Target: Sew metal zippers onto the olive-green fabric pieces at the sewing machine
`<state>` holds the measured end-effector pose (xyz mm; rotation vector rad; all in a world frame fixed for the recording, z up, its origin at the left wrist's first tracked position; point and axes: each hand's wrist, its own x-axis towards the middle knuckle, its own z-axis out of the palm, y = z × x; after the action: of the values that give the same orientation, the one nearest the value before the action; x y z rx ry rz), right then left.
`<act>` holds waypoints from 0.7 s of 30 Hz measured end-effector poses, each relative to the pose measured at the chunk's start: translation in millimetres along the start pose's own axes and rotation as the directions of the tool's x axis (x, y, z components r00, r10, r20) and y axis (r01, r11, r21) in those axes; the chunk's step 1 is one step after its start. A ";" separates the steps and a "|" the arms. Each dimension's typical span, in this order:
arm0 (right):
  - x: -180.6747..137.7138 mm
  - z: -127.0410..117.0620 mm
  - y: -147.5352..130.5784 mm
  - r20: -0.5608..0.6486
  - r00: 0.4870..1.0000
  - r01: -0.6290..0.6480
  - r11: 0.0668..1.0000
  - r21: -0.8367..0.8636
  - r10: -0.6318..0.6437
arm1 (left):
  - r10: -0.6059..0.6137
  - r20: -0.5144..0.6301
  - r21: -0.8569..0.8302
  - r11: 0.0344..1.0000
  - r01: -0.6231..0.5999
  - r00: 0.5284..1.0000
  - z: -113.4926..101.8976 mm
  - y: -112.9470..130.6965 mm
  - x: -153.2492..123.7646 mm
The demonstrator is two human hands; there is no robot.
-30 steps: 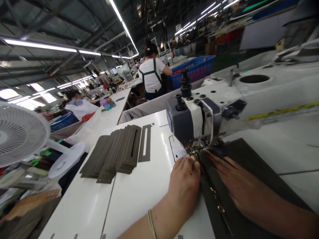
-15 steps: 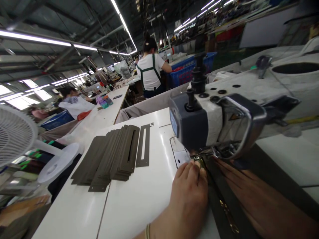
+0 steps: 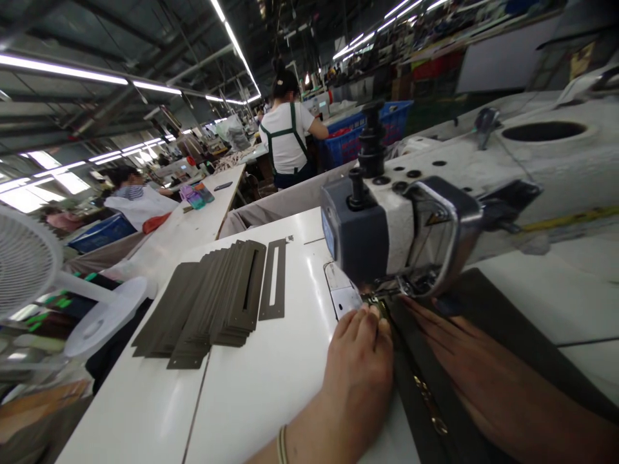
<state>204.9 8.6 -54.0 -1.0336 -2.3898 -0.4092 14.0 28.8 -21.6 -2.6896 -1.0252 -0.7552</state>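
Note:
My left hand rests on the white sewing table, fingers together, its tips pressing the left edge of a dark olive fabric panel just before the presser foot. My right hand lies flat on the same panel, fingers stretched toward the needle. A zipper with gold metal parts runs along the panel between both hands. The head of the sewing machine stands right above my fingertips and hides the needle.
A fanned stack of dark slotted cut pieces lies on the table to the left. A white desk fan stands at the far left edge. A person in a white shirt stands by blue crates; another sits at left.
The view has moved closer to the machine head and then shifted slightly. Both hands have stayed on the panel by the presser foot, edging a little toward it.

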 end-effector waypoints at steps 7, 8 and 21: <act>-0.3 -4.3 -1.7 0.085 0.996 -0.018 0.999 -0.047 0.022 | 0.030 -0.004 0.018 0.999 -0.030 1.000 -2.6 -1.2 3.9; -0.7 -4.1 -2.1 0.085 0.996 -0.024 0.999 -0.048 0.028 | 0.031 0.006 0.018 0.999 -0.031 0.999 -2.9 -1.3 4.5; -0.4 6.1 2.2 0.006 0.998 -0.058 0.998 0.009 0.058 | -0.023 0.174 -0.007 1.000 0.024 0.985 -5.0 -2.1 7.3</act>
<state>204.8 12.7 -59.2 -1.0988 -2.3584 -0.3748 15.3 32.9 -13.6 -2.7958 -1.0952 -0.5371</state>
